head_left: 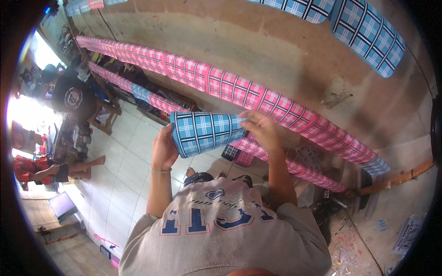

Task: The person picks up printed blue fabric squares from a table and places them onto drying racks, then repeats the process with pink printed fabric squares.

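A blue plaid sheet with black and white lines is stretched in front of me between my two hands, curved, wide at its left end and narrowing to the right. My left hand grips its left edge, some of the fingers hidden behind it. At the narrow right end, my right hand pinches the corner between thumb and fingers. Just beyond the sheet, a long row of pink plaid sheets hangs along the wall.
A lower row of pink plaid pieces runs behind my right forearm. More blue plaid sheets hang high at the right. To the left are a person in a dark shirt and a seated person in red. Scraps litter the lower right.
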Action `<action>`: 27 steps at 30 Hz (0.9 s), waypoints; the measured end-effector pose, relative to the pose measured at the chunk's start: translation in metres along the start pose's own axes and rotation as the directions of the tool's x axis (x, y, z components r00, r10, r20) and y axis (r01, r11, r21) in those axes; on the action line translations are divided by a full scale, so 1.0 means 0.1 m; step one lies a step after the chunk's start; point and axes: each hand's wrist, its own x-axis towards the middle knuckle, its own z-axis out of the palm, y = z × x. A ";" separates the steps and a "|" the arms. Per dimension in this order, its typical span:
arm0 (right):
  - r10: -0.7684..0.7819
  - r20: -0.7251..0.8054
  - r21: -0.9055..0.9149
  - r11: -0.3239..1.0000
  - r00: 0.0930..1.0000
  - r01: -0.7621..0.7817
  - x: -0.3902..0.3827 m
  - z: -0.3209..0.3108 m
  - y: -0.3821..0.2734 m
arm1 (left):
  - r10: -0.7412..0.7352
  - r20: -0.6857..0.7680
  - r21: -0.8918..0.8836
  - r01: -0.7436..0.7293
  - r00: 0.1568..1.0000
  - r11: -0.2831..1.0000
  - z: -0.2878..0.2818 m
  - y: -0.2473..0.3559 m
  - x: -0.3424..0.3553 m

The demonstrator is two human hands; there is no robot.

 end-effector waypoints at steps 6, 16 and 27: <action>-0.034 -0.028 -0.025 0.999 0.999 0.033 -0.08 -0.03 0.04 | 0.018 0.042 0.061 -0.021 0.999 0.998 0.08 -0.07 -0.01; -0.152 -0.206 -0.370 0.927 0.967 0.067 -0.45 -0.35 -0.07 | -0.037 0.241 0.276 -0.032 0.970 0.961 0.03 -0.38 0.34; -0.561 -0.613 -0.613 0.782 0.557 0.113 -1.90 -1.48 -2.54 | -0.150 0.278 0.273 0.072 0.949 0.959 0.07 -0.48 0.41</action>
